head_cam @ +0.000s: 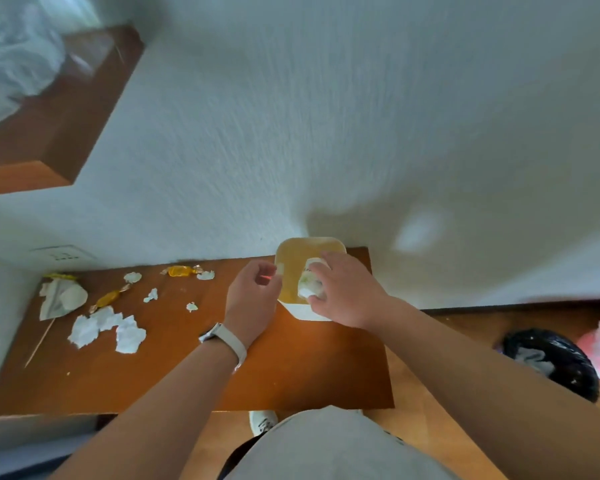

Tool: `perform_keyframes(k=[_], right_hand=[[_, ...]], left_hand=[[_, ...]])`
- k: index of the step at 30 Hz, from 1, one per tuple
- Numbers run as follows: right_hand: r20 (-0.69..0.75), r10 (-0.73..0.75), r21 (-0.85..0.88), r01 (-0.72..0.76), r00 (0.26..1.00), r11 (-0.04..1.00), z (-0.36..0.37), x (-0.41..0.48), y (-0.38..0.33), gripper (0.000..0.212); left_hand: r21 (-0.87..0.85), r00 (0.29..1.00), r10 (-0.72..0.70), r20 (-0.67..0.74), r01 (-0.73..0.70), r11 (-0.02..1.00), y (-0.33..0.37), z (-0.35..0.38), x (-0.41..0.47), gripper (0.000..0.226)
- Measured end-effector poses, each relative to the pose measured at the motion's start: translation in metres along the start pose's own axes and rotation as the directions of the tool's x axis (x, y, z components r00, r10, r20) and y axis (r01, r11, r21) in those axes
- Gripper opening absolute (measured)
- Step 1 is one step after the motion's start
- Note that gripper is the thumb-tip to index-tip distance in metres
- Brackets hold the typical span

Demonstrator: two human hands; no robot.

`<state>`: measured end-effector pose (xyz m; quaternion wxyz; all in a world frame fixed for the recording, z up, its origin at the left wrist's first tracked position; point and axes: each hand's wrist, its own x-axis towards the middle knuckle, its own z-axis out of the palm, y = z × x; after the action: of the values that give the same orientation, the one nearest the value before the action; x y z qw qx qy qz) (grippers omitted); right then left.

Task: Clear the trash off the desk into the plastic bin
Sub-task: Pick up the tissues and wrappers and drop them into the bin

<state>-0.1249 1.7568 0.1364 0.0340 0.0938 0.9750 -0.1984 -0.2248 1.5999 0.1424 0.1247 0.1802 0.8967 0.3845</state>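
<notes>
Wooden desk [187,368], right hand [347,292] apparently gripping tissue [310,284]

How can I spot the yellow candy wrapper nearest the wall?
Start at the brown wooden desk and follow its back edge along the white wall, left of the plastic bin. The yellow candy wrapper lies there beside a small white paper scrap. The other yellow wrapper sits farther left, away from that edge.
</notes>
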Motion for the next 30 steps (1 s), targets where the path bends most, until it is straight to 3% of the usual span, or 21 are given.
perform_keyframes(k=[4,8,13,22,30], right_hand=[[0.025,-0.083,-0.062,0.085,0.996,0.994,0.001,0.01,0.0,0.053],[0.024,-0.133,-0.108,0.135,0.991,0.985,0.004,0.014,-0.007,0.047],[0.006,-0.188,-0.153,0.186,0.982,0.971,0.006,0.018,-0.024,0.047],[0.048,-0.347,-0.218,0.349,0.937,0.911,0.021,0.037,-0.074,0.047],[0.187,-0.34,-0.239,0.378,0.922,0.894,0.056,0.078,-0.143,0.053]], left_hand=[[0.176,0.999,0.04,0.007,-0.041,0.984,-0.018,-0.019,-0.013,0.02],[0.431,0.988,0.103,0.112,-0.142,0.891,-0.031,-0.045,-0.026,0.028],[0.603,0.976,0.065,0.207,-0.179,0.777,-0.054,-0.07,-0.032,0.046],[0.693,0.978,-0.027,0.209,-0.128,0.71,-0.124,-0.106,-0.037,0.055],[0.681,0.984,-0.061,0.166,-0.07,0.729,-0.2,-0.166,-0.025,0.053]])
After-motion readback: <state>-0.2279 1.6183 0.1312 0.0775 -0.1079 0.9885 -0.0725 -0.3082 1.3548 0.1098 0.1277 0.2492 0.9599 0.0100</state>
